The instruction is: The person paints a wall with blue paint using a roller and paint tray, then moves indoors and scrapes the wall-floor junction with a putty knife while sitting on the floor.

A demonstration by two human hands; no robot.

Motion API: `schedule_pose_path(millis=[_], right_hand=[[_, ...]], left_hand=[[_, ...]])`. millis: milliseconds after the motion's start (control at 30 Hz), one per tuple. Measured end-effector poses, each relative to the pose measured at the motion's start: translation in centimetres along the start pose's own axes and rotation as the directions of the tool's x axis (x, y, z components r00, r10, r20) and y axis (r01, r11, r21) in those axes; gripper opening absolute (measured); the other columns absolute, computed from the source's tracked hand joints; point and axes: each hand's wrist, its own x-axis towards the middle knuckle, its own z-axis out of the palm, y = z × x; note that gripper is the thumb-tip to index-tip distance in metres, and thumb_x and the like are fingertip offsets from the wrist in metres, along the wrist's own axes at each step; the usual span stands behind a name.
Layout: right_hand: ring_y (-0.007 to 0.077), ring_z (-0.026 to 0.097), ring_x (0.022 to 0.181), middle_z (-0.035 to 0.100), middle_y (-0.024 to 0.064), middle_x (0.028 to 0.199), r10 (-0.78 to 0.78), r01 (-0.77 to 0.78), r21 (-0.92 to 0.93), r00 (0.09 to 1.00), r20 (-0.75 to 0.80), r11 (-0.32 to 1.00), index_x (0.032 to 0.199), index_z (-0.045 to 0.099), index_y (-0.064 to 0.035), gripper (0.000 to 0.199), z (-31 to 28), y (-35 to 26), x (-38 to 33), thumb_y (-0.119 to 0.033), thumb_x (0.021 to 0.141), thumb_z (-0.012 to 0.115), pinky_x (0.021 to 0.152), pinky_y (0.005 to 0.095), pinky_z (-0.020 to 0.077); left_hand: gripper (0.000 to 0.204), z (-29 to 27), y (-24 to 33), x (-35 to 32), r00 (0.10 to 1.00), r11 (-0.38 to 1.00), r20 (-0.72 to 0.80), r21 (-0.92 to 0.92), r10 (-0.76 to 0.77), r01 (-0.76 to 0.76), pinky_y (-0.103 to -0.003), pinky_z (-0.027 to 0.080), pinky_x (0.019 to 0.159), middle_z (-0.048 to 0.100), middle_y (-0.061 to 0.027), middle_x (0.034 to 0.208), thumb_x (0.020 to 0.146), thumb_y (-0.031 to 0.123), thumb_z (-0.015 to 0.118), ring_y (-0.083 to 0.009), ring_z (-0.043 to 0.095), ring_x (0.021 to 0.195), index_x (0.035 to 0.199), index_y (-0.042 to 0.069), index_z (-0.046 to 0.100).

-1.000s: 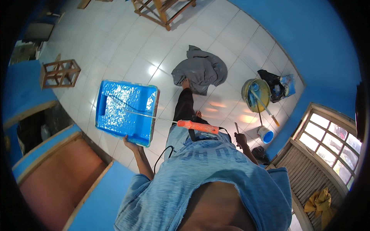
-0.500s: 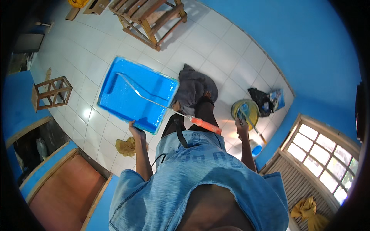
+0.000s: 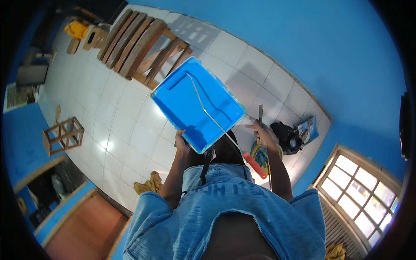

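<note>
under the blue tray (image 3: 190, 97), left hand (image 3: 181, 142) grips its rim; right hand's (image 3: 260, 132) grip unclear.

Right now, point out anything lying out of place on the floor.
A crumpled yellow rag lies loose on the white tiles near the doorway. A dark bundle and other items sit heaped against the blue wall.

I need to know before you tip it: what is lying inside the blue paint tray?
Inside the blue paint tray lies a paint roller: its wire frame crosses the blue-coated bed, its orange handle sticking out. The roller sleeve cannot be made out.
</note>
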Motion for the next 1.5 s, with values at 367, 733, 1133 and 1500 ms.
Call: schedule_pose_path(millis=[367, 733, 1133, 1500], right_hand=[[0.0033, 0.036, 0.041, 0.067, 0.0102, 0.092, 0.168, -0.047, 0.245, 0.847, -0.503, 0.968, 0.119, 0.057, -0.0036, 0.041, -6.4, 12.9, 0.8, -0.036, 0.095, 0.053, 0.036, 0.0213, 0.0283], [0.0035, 0.035, 0.036, 0.067, 0.0047, 0.073, 0.590, -0.209, 0.615, 0.617, -0.521, 0.761, 0.108, 0.060, -0.0047, 0.020, 0.5, 31.2, 2.3, -0.019, 0.095, 0.053, 0.031, 0.0225, 0.0269], [0.0043, 0.048, 0.054, 0.069, 0.0077, 0.074, 0.660, -0.270, 0.728, 0.680, -0.320, 0.631, 0.104, 0.061, 0.0023, 0.020, 6.2, 34.7, 6.9, -0.014, 0.094, 0.056, 0.050, 0.0221, 0.0376], [0.0058, 0.039, 0.038, 0.047, -0.0004, 0.046, 0.555, -0.422, 0.385, 0.749, -0.363, 0.821, 0.083, 0.065, 0.0011, 0.033, 9.0, 37.3, 5.1, -0.031, 0.085, 0.070, 0.036, 0.0270, 0.0272]], left_hand=[[0.052, 10.5, -8.2, 16.4, 0.969, 0.863, 0.053, 0.468, -0.241, 0.189, -0.040, 0.039, 0.097, 0.055, -0.0104, 0.117, 0.074, 0.019, 0.065, -0.0257, 0.051, 0.111, 0.121, 0.004, 0.049], [0.039, 8.2, -36.9, 43.7, 0.887, 0.321, -0.177, 0.888, -0.426, 0.331, -0.040, 0.047, 0.081, 0.059, -0.0099, 0.098, 0.072, 0.020, 0.064, -0.0243, 0.057, 0.090, 0.107, 0.004, 0.057], [0.048, 6.6, -51.4, 51.1, 0.855, 0.048, -0.184, 0.971, -0.485, 0.236, -0.036, 0.042, 0.088, 0.058, -0.0088, 0.100, 0.072, 0.017, 0.065, -0.0211, 0.053, 0.098, 0.116, 0.002, 0.055], [0.040, 8.4, -42.9, 48.6, 0.833, -0.235, 0.137, 0.923, -0.536, -0.303, -0.035, 0.052, 0.073, 0.069, -0.0135, 0.084, 0.073, 0.036, 0.077, -0.0221, 0.067, 0.080, 0.089, 0.001, 0.068]])
